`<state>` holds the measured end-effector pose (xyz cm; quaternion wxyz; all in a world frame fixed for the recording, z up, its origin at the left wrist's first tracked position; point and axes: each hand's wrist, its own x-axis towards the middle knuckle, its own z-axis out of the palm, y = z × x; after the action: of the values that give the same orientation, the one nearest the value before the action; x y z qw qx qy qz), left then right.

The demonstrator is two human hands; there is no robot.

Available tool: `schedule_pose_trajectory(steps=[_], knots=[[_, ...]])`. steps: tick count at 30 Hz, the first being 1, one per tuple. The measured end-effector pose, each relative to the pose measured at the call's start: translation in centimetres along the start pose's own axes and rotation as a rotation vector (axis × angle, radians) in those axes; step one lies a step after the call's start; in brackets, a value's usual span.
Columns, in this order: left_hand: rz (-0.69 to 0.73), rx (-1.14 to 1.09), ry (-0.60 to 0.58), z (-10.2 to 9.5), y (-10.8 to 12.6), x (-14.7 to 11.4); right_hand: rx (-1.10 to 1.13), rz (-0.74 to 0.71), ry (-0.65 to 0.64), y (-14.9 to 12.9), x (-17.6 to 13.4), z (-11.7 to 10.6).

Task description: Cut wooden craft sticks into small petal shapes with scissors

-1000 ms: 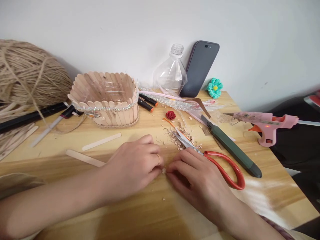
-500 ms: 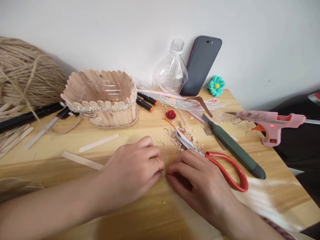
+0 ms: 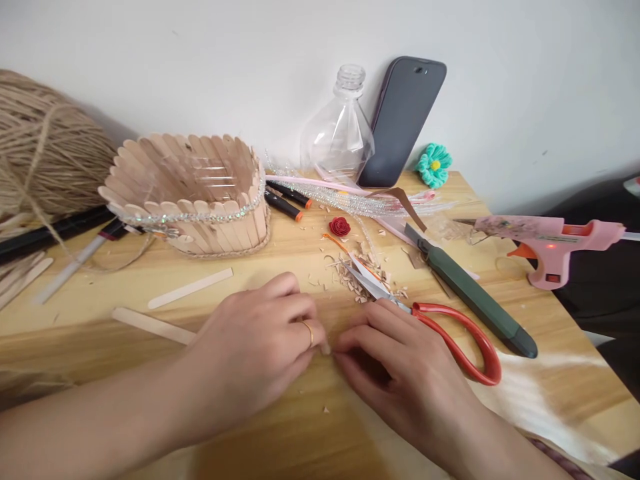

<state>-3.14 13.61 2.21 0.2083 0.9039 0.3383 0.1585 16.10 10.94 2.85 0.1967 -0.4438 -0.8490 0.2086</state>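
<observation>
My left hand (image 3: 265, 337), with a ring on one finger, is closed low over the table, its fingertips pinched together. Facing it, my right hand (image 3: 405, 367) is also closed in a pinch, thumb against forefinger. A tiny pale bit (image 3: 325, 349) shows between the two sets of fingertips; its kind is hidden. Just beyond my right hand lie scissors (image 3: 463, 313) with red handles, their blades over a heap of wood chips (image 3: 357, 283). Two craft sticks (image 3: 190, 288) lie left of my left hand, one partly behind the wrist.
A craft-stick basket (image 3: 220, 233) with silver trim stands at back left beside a twine ball (image 3: 55, 147). Behind are a cut plastic bottle (image 3: 337, 140), a phone (image 3: 407, 120) and a red paper rose (image 3: 339, 227). A green utility knife (image 3: 475, 297) and pink glue gun (image 3: 550, 243) lie right.
The view has shifted slightly, so the basket and sticks appear further left. Both hands keep their pinch close together; the pale bit between them shows a little more clearly.
</observation>
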Motion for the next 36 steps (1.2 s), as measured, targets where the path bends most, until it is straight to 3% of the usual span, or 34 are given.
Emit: schedule_pose_trajectory(steps=[6, 23, 36], knots=[[0.079, 0.066, 0.008, -0.1, 0.12, 0.07, 0.008, -0.008, -0.002, 0.24, 0.07, 0.22], [0.043, 0.064, 0.008, 0.45, 0.5, -0.68, -0.027, -0.024, 0.005, -0.04, -0.03, 0.39], [0.023, 0.056, -0.005, -0.29, 0.94, -0.08, -0.026, -0.032, -0.039, -0.17, 0.15, 0.14]])
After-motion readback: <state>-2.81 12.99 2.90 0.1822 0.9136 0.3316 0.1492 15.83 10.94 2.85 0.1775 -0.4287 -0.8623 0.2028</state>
